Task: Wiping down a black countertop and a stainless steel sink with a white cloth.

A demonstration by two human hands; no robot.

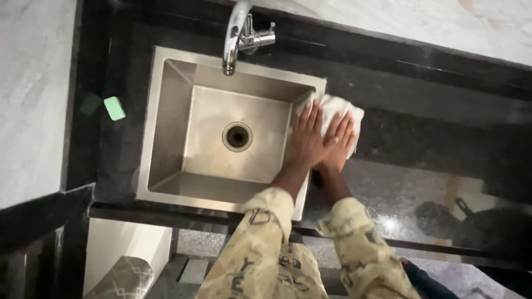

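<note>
Fingers of both hands lie flat and a little spread, pressing down on a white cloth and not clamping it. At the far left, a small green sponge rests on the black granite counter, well apart from the hands. Next comes the steel sink with its round drain, and the chrome tap stands above its back rim. The left hand lies over the right rim of the sink, and the right hand is just beside it, partly overlapping. The cloth lies under both, on the rim and the counter. To wipe well, I think the palms should keep even pressure so the cloth stays flat and does not bunch
</note>
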